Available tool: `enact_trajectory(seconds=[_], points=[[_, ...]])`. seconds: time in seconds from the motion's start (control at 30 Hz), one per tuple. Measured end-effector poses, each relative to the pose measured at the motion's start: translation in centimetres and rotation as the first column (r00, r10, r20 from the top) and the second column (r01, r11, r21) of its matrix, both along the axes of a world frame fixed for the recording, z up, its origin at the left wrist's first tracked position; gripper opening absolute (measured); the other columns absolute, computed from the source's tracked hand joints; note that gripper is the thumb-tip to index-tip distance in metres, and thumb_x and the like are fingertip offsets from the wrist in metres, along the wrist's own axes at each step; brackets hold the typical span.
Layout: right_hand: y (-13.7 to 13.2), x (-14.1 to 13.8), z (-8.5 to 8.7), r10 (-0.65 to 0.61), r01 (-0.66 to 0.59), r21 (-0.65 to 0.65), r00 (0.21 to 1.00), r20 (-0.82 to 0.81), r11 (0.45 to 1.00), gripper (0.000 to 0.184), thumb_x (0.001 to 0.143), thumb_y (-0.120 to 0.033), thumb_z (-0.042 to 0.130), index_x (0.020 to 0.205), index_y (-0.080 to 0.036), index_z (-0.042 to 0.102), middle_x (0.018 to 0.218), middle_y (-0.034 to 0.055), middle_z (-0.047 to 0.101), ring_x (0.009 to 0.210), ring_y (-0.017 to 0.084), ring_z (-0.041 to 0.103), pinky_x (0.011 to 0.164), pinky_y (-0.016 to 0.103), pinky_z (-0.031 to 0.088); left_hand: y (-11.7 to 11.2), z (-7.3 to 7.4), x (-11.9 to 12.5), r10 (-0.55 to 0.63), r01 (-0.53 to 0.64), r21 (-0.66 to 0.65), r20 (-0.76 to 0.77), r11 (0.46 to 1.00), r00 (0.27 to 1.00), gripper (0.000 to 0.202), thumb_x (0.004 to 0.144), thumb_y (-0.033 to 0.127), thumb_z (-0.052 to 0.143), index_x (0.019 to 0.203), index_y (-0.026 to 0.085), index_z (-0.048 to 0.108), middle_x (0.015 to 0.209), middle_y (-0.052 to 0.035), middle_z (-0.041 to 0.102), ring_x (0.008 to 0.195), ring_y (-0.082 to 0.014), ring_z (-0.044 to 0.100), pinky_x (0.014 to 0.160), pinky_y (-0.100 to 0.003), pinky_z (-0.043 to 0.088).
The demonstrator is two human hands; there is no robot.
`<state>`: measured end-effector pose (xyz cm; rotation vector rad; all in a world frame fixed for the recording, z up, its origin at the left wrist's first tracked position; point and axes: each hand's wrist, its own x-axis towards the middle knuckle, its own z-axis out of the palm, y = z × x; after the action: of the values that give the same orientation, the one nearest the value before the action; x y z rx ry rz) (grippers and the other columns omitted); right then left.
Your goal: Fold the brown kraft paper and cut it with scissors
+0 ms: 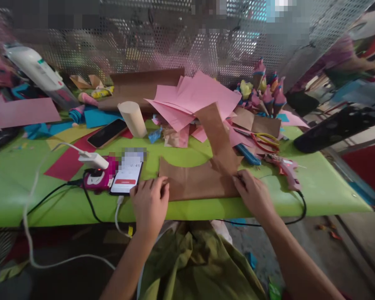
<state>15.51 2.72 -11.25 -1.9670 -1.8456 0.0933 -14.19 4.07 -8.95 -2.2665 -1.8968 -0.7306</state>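
A cut sheet of brown paper lies flat near the front edge of the green table. It has a curved cut-out along its far side, and a strip of it runs up toward the pink paper. My left hand is at its left end, fingers curled, with thumb and forefinger closed on the paper's edge. At the right end my right hand pinches the near corner. Just left of my left hand lies a lit phone with a white cable. A pink glue gun rests to the right.
Pink sheets are heaped at the back beside a cardboard tube. A dark phone, a magenta power adapter, a blue cutter, red-and-yellow-handled scissors and a black bottle lie around. Cords cross the front edge.
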Motion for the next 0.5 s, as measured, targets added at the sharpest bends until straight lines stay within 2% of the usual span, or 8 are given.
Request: enact_trajectory(seconds=[0.13, 0.3, 0.5], points=[[-0.4, 0.0, 0.3, 0.033, -0.033, 0.012, 0.999, -0.014, 0.999, 0.022, 0.096, -0.040, 0.043, 0.084, -0.024, 0.051, 0.070, 0.0042, 0.066, 0.066, 0.024, 0.065, 0.062, 0.030, 0.041, -0.6, 0.0, -0.2, -0.042, 0.042, 0.018, -0.001, 0.999, 0.999, 0.012, 0.092, 0.019, 0.062, 0.097, 0.023, 0.072, 0.083, -0.0027, 0.074, 0.083, -0.0262, 0.062, 0.078, -0.039, 0.037], [-0.6, 0.2, 0.6, 0.018, -0.018, 0.013, 1.000, 0.013, 1.000, 0.026, 0.097, -0.044, 0.042, 0.084, -0.024, 0.053, 0.071, 0.0052, 0.069, 0.066, 0.024, 0.067, 0.061, 0.031, 0.043, -1.0, -0.1, -0.2, -0.051, 0.051, 0.035, 0.012, 0.998, 0.999, 0.014, 0.093, 0.017, 0.061, 0.098, 0.022, 0.073, 0.079, -0.0030, 0.070, 0.081, -0.0241, 0.060, 0.078, -0.037, 0.038], [-0.6, 0.4, 0.6, -0.007, 0.008, -0.025, 0.999, 0.037, 1.000, 0.032, 0.098, -0.050, 0.040, 0.087, -0.024, 0.056, 0.076, 0.0083, 0.073, 0.064, 0.026, 0.068, 0.058, 0.032, 0.043, -1.2, 0.1, 0.0, -0.030, 0.031, -0.019, 0.018, 0.999, 0.999, 0.018, 0.093, 0.015, 0.058, 0.099, 0.023, 0.073, 0.080, -0.0044, 0.068, 0.084, -0.0239, 0.059, 0.079, -0.037, 0.040]])
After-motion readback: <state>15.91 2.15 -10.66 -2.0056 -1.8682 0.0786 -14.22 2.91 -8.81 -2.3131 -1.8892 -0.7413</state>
